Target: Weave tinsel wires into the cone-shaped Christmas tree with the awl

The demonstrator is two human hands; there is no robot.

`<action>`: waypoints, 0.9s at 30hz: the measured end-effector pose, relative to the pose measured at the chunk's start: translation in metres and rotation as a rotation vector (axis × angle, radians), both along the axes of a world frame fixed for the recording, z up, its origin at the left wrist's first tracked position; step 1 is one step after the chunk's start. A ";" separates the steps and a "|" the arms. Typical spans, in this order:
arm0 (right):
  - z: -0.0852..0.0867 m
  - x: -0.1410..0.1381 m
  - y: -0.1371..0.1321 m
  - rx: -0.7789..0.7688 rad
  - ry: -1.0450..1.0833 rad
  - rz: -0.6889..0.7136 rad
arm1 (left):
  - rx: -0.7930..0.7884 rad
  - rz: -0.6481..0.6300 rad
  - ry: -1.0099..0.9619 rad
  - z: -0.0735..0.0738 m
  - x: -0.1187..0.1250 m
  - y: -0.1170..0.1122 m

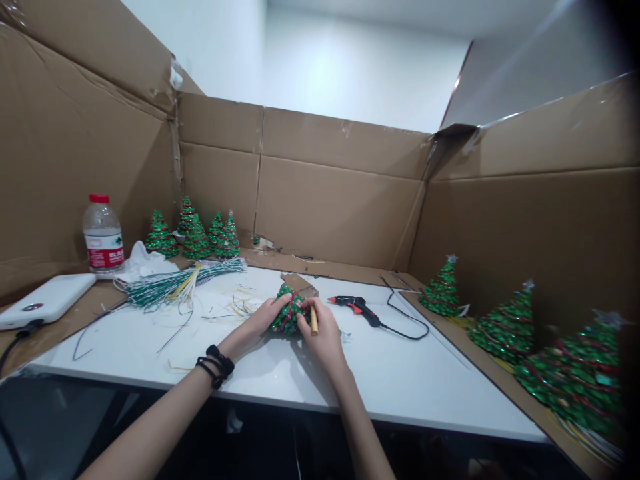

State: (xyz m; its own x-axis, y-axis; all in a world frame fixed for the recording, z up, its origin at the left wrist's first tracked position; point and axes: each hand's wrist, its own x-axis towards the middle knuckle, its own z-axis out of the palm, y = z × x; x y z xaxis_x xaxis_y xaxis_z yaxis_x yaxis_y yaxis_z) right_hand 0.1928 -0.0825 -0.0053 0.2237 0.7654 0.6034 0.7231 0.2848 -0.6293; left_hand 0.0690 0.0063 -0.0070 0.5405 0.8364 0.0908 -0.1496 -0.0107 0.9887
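A small green Christmas tree ornament (pixel 287 321) with red trim lies tilted over the white table, between my hands. My left hand (pixel 270 312) is closed around its left side, thumb on top. In my right hand (pixel 323 331) is a tool with a wooden handle (pixel 314 321), held pen-like against the tree's right side. The working tip of this tool is hidden by the tree and my fingers. Just behind the tree lies a torn piece of brown cardboard (pixel 300 285). To the right rests a black and red hot glue gun (pixel 356 308).
A bundle of green and white wires (pixel 173 283) lies left, with loose strands around it. Behind stand a water bottle (pixel 103 237), crumpled tissue (pixel 145 261) and several small trees (pixel 196 239). A white power bank (pixel 47 301) is far left. Larger trees (pixel 505 325) line the right. Cardboard walls (pixel 340 193) enclose the table.
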 end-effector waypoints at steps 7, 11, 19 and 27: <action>0.001 -0.003 0.000 -0.009 -0.009 -0.019 | 0.015 0.006 0.028 -0.004 0.001 0.003; 0.000 -0.003 0.001 -0.014 0.000 -0.029 | 0.034 -0.024 0.039 -0.004 0.000 0.003; -0.003 0.006 0.004 -0.019 0.140 0.076 | 0.047 0.071 0.056 -0.007 0.002 0.009; -0.002 0.002 0.003 0.113 0.194 0.014 | 0.227 0.127 0.101 -0.006 0.000 0.012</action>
State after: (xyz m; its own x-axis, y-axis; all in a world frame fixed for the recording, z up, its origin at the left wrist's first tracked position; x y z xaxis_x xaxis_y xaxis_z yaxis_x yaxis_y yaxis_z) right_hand 0.1944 -0.0794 -0.0069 0.3336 0.6990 0.6325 0.5870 0.3710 -0.7196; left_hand 0.0689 0.0180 -0.0134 0.4487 0.8623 0.2349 -0.0334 -0.2465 0.9686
